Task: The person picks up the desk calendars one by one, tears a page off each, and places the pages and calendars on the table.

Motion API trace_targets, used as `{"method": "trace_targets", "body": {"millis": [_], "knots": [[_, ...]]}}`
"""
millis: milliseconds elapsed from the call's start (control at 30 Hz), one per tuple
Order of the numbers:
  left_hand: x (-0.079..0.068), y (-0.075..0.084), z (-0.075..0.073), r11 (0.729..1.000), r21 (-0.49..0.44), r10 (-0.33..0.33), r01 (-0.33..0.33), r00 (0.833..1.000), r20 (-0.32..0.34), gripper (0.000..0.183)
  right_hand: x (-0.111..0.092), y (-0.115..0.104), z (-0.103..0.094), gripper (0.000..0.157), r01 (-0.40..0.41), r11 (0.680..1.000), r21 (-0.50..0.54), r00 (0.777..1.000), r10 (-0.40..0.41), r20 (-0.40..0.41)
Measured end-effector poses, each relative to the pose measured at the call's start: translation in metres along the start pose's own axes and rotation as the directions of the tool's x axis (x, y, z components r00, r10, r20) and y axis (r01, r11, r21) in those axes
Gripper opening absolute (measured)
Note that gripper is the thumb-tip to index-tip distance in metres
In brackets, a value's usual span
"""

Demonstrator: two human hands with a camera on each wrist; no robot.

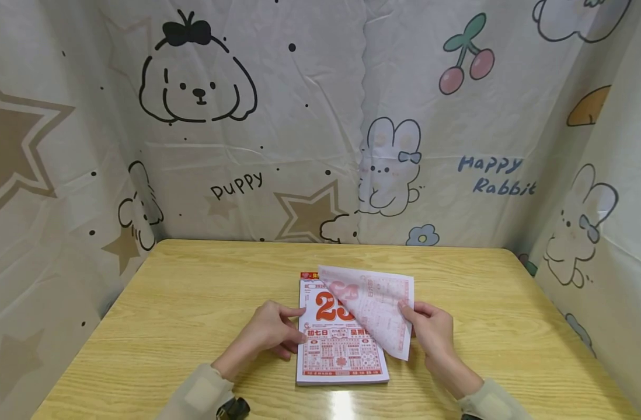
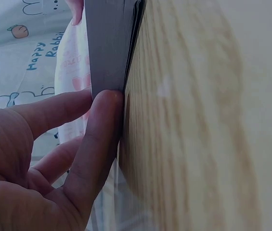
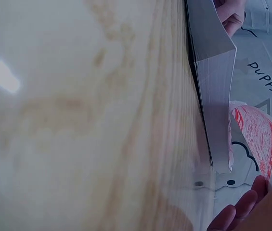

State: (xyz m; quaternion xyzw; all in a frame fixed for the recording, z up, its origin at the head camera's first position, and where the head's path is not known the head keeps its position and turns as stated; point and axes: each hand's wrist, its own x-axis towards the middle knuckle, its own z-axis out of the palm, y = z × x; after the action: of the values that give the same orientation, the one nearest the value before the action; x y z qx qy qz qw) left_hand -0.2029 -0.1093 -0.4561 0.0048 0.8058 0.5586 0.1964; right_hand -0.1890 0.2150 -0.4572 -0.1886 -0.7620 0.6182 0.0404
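A thick tear-off calendar (image 1: 341, 356) lies face up on the wooden table, with large red numerals and Chinese print on its front sheet. Its top page (image 1: 378, 303) is lifted and folded over toward the upper right, the print showing through its back. My right hand (image 1: 433, 329) pinches this page near its right edge; in the right wrist view the page (image 3: 263, 139) curves up beyond the block's corner. My left hand (image 1: 270, 329) rests against the calendar's left side, its fingertips on the edge. Up close, a finger (image 2: 102, 125) presses along the thick side of the block (image 2: 109, 48).
The wooden table (image 1: 194, 291) spreads around the calendar. A patterned curtain (image 1: 310, 128) with cartoon animals hangs behind it and along both sides. A dark wrist device (image 1: 233, 408) is worn at the left sleeve.
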Motion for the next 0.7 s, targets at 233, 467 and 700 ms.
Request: {"method": "trace_targets", "body": {"millis": [233, 467, 700], "knots": [[0.0, 0.0, 0.0, 1.0, 0.005, 0.001, -0.001, 1.0, -0.001, 0.066, 0.002, -0.001, 0.0, 0.037, 0.0, 1.0, 0.018, 0.999, -0.001, 0.036], [-0.002, 0.001, 0.0, 1.0, 0.024, 0.002, -0.002, 1.0, 0.004, 0.065, 0.013, -0.007, 0.002, 0.046, -0.018, 0.999, 0.038, 0.997, 0.015, 0.076], [-0.001, 0.003, 0.0, 0.999, 0.04, -0.002, 0.002, 1.0, -0.003, 0.066, 0.017, -0.01, 0.003, 0.04, -0.02, 0.998, 0.059, 0.999, 0.017, 0.049]]}}
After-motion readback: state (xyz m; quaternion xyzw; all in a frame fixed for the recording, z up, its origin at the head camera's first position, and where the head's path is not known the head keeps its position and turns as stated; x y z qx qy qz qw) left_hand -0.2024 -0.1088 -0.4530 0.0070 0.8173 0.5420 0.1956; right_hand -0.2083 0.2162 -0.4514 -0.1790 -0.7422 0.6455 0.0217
